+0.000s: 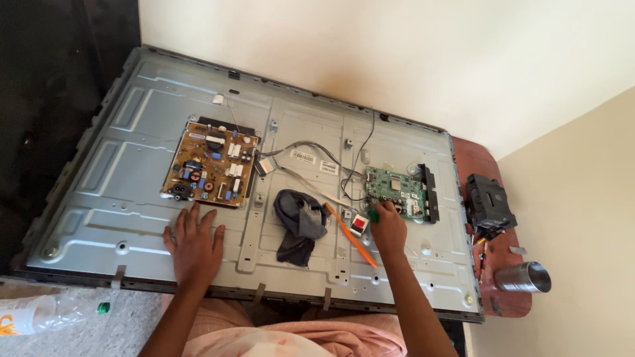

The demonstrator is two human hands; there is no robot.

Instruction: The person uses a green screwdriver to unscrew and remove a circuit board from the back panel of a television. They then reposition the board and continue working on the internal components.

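The left hand [194, 246] was laid flat, palm down, on the grey metal back panel [119, 198] of the opened flat-screen set, the forearm stretched straight up from the bottom edge of the view. Its fingers [196, 215] were spread wide and released, nothing being gripped, and their tips were pointed towards the brown power board [210, 163], which was seen just beyond them, close but not touched.

The right hand [387, 230] was reached further in, the wrist kept low over the panel and the arm angled up from the lower right. Its fingers [382, 210] were clenched around a green-handled tool [374, 215], only the green end of which could be made out above the knuckles. That tool was held right at the lower left corner of the green circuit board [395, 187], at the board's near edge; whether the tip was touching the board could not be told.

Just left of the right hand a small white and red part [359, 225] was seen lying, with an orange stick [352, 237] slanted beside it and a dark crumpled cloth [299, 225] between the two hands. On the reddish tabletop [477, 158] to the right, a black block [489, 203] and a metal cup [524, 277] were set well apart from both hands.
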